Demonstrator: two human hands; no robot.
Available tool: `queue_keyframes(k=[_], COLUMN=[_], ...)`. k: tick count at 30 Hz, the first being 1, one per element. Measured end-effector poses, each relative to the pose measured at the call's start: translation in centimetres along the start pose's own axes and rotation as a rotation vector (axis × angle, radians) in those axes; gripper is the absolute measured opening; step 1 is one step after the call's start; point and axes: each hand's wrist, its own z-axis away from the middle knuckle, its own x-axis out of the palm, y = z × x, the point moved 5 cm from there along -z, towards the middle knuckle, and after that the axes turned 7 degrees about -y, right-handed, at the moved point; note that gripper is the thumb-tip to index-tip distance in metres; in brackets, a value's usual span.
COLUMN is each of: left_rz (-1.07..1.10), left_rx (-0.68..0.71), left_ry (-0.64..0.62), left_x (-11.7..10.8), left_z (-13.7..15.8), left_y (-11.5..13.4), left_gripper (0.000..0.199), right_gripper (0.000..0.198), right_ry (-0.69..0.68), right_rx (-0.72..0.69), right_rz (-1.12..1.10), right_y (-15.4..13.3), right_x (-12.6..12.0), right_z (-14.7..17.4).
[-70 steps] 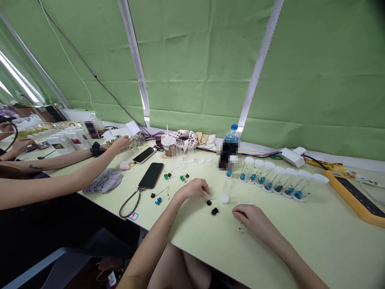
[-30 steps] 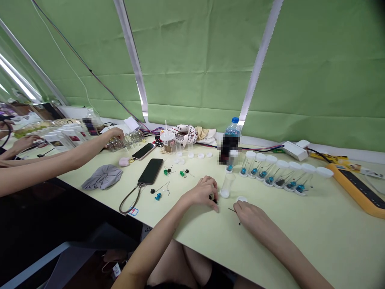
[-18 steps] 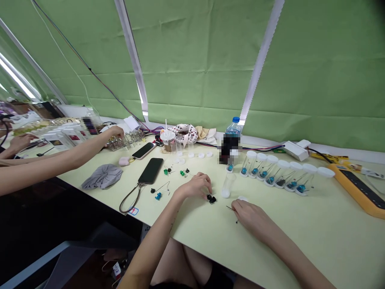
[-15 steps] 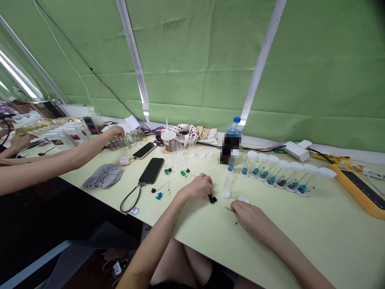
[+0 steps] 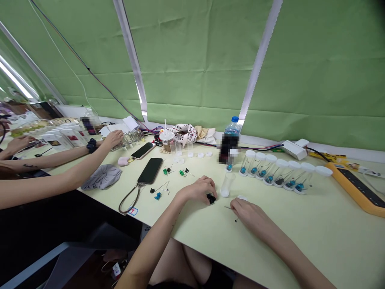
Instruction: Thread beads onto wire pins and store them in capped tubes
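Ok so, L hand [image 5: 204, 189] is curled over the small black parts [image 5: 211, 198] on the table [image 5: 288, 237], fingertips touching them, tho can't tell if they're gripped. R hand [image 5: 247, 210] has its fingertips pinched together on a thin wire [image 5: 227, 207]. Main thing is the angle imo: wire's long axis runs roughly sideways, free end pointing left toward the black parts but a bit closer to the person, w/ a small gap btwn. L hand's def the nearer one to the parts. Some dark tip [image 5: 236, 220] pokes out below the R hand, dunno if it's the same wire. Clear tube [image 5: 227, 182] is just past both hands, roughly btwn them; white cap [image 5: 243, 197] sits behind R fingers, partly hidden.
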Motion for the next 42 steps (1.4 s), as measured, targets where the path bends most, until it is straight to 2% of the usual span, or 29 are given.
queue_keyframes(k=[4, 6, 12, 17, 20, 25, 28, 32, 42], left_rz=[0.043, 0.137, 0.780, 0.987, 1.025, 1.033, 1.005, 0.970, 0.935], left_rx=[0.039, 0.064, 0.147, 0.112, 0.081, 0.051, 0.045, 0.010, 0.020], left_ry=[0.022, 0.044, 0.040, 0.135, 0.165, 0.088, 0.087, 0.113, 0.128], left_x=[-0.1, -0.6, -2.3, -2.2, -1.7, -0.8, -0.8, -0.7, -0.6], left_z=[-0.1, 0.2, 1.9, 1.6, 1.1, 0.5, 0.4, 0.4, 0.3], left_y=[0.5, 0.9, 2.6, 2.4, 2.3, 3.2, 3.6, 3.6, 3.8], left_gripper=[0.026, 0.026, 0.029, 0.039, 0.041, 0.038, 0.037, 0.037, 0.039], right_gripper=[0.018, 0.020, 0.021, 0.017, 0.016, 0.012, 0.010, 0.012, 0.011], right_ry=[0.033, 0.069, 0.228, 0.367, 0.447, 0.569, 0.628, 0.653, 0.674], right_rx=[0.005, -0.004, -0.008, -0.014, -0.023, -0.069, -0.100, -0.086, -0.135], right_rz=[-0.006, -0.005, -0.112, -0.287, -0.377, -0.393, -0.383, -0.349, -0.244], right_y=[0.1, 0.1, -0.5, -0.7, -0.6, -0.8, -1.1, -1.0, -1.3], right_x=[-0.3, -0.7, -3.4, -5.2, -5.6, -6.1, -6.4, -6.2, -6.2], right_z=[0.0, -0.1, 0.0, 0.4, 0.8, 1.4, 1.7, 2.0, 2.2])
